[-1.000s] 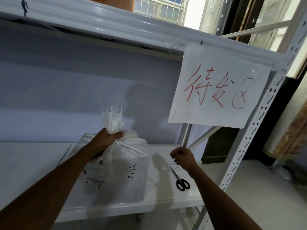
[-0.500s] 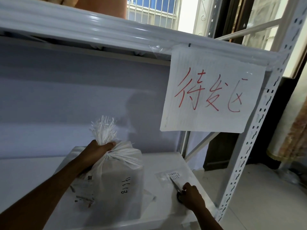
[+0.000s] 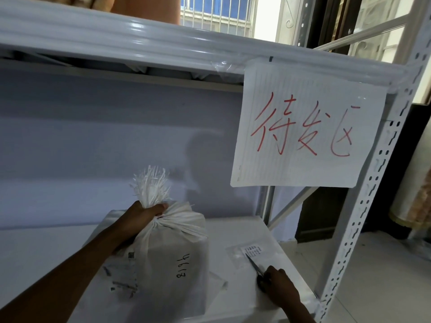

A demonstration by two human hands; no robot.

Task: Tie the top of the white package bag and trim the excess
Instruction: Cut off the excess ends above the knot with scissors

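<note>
A white woven package bag (image 3: pixel 172 259) stands upright on the white shelf (image 3: pixel 235 231), with black handwritten digits on its side. Its gathered neck ends in a frayed tuft (image 3: pixel 151 187) that sticks up. My left hand (image 3: pixel 142 217) is closed around that neck just under the tuft. To the right, black-handled scissors (image 3: pixel 255 265) lie on the shelf, blades pointing away from me. My right hand (image 3: pixel 277 287) covers the scissor handles, fingers closed over them.
A small clear plastic sleeve with a printed label (image 3: pixel 251 250) lies under the scissor tips. A paper sign with red writing (image 3: pixel 303 131) hangs from the upper shelf beam (image 3: pixel 116 38). A perforated white upright (image 3: pixel 363 206) stands at the right. Tiled floor lies beyond.
My right hand dropped from above the scissors onto their handles and closed over them. My left hand kept its hold on the bag's neck. The view shifted slightly.
</note>
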